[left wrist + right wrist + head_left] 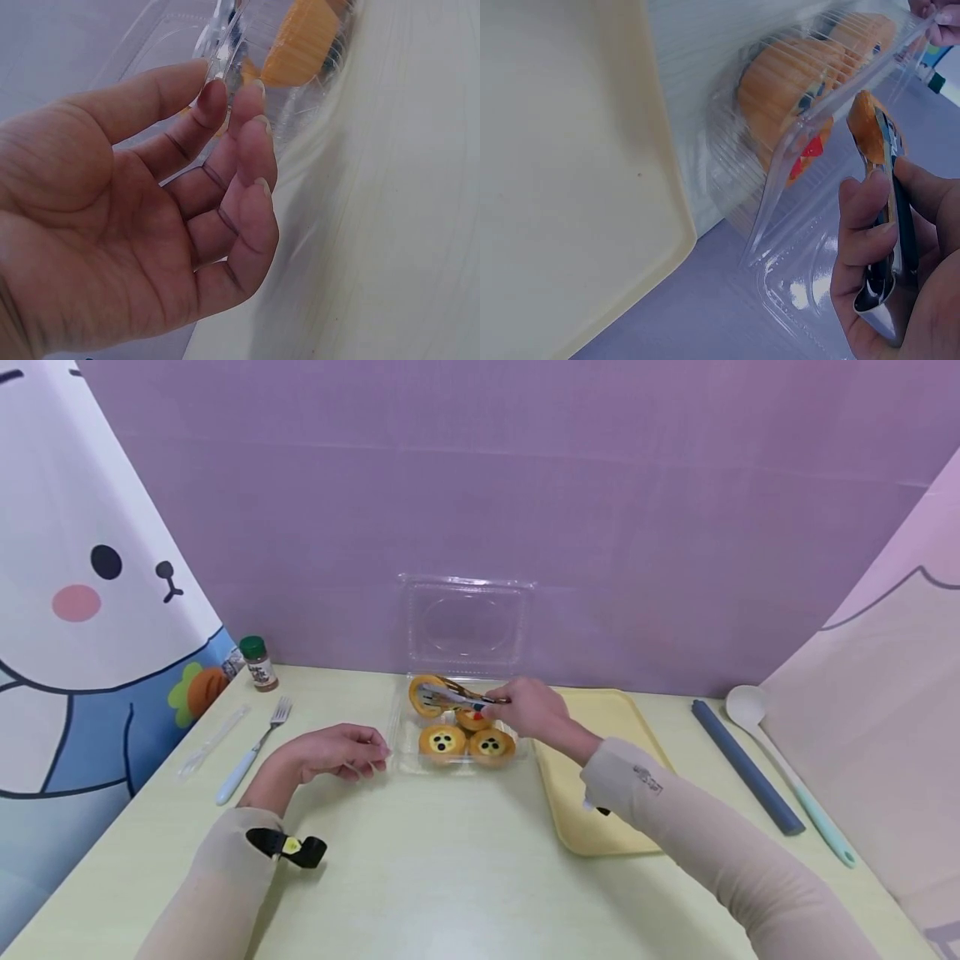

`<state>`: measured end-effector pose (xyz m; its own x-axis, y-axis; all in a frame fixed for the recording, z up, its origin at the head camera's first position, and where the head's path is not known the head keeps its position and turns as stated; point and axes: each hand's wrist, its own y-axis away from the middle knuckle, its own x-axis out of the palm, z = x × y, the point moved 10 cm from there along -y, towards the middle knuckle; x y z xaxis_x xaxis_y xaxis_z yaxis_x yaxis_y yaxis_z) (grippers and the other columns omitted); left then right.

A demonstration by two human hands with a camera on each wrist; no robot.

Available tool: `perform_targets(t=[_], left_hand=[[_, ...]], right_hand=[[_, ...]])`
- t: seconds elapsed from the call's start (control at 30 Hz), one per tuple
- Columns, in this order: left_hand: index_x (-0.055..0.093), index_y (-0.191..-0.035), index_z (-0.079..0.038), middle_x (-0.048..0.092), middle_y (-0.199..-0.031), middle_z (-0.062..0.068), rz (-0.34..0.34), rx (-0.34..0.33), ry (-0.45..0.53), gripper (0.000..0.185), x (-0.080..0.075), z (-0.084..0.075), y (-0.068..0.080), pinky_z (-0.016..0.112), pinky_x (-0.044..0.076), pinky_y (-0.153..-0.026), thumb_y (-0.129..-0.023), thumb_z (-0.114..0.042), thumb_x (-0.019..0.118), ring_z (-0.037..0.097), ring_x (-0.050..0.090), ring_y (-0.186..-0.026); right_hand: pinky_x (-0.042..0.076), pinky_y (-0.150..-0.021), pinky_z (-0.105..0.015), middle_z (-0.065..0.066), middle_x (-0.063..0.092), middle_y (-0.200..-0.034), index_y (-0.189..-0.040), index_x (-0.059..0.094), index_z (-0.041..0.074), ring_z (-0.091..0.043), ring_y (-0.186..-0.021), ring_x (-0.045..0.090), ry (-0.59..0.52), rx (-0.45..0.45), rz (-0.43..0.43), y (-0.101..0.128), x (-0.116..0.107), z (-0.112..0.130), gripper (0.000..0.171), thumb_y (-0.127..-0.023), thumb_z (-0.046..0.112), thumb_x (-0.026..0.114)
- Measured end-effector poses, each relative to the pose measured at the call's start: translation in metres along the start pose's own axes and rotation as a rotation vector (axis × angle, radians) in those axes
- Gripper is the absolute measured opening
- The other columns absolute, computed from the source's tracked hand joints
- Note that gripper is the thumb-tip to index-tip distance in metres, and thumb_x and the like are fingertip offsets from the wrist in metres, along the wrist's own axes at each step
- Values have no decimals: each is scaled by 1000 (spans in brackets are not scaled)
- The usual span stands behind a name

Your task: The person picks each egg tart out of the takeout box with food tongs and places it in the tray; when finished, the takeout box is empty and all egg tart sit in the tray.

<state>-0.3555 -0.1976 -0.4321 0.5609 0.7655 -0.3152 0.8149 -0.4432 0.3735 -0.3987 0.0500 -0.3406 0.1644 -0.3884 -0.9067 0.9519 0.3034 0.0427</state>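
Observation:
My right hand grips metal tongs with dark handle parts. Between the tongs' tips an egg tart is held on edge, over the back left of a clear plastic container. Two tarts with dark dots, the left one and the right one, sit at the container's front. Behind them a tart with red topping is partly hidden by the tongs. At the container's left side, my left hand pinches the rim between thumb and index finger, its other fingers loosely bent.
The container's lid stands raised at the back. A yellow tray lies to the right under my right forearm; beyond it are a dark blue stick and a spoon. At left are a fork, wrapped plastic cutlery and a green-capped jar.

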Motion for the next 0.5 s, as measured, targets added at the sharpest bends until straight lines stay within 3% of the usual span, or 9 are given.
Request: perform_targets(t=[0.1,0.17,0.27,0.5], left_hand=[[60,-118,-1,67,-105,4,-8,-20,-8,30,-1,2,0,34,52,-82,-102,-26,56,22,62,-96],[60,-119,-1,68,-105,4,-14,-26,-14,31,-2,3,-1,34,52,-82,-102,-26,56,23,62,-97],[60,-120,-1,68,-106,5,-18,-25,-20,32,-3,3,-1,35,52,-83,-102,-27,57,23,63,-98],[59,-122,-1,68,-108,6,-21,-22,-24,33,-3,4,-2,34,52,-83,-101,-27,57,23,63,-98]], right_hand=[[23,-40,-23,7,65,-66,-131,67,24,-8,-43,43,-21,-8,-19,3,-6,-2,39,-95,40,67],[27,-41,-24,5,75,-85,-131,67,24,-9,-47,53,-34,-9,-38,4,-10,-4,40,-95,41,67],[30,-42,-24,1,77,-104,-132,67,25,-13,-52,61,-60,-7,-50,8,-15,-8,41,-95,42,67],[37,-44,-27,-3,76,-109,-133,66,27,-14,-53,63,-113,-30,-66,17,-25,-14,40,-96,42,66]])
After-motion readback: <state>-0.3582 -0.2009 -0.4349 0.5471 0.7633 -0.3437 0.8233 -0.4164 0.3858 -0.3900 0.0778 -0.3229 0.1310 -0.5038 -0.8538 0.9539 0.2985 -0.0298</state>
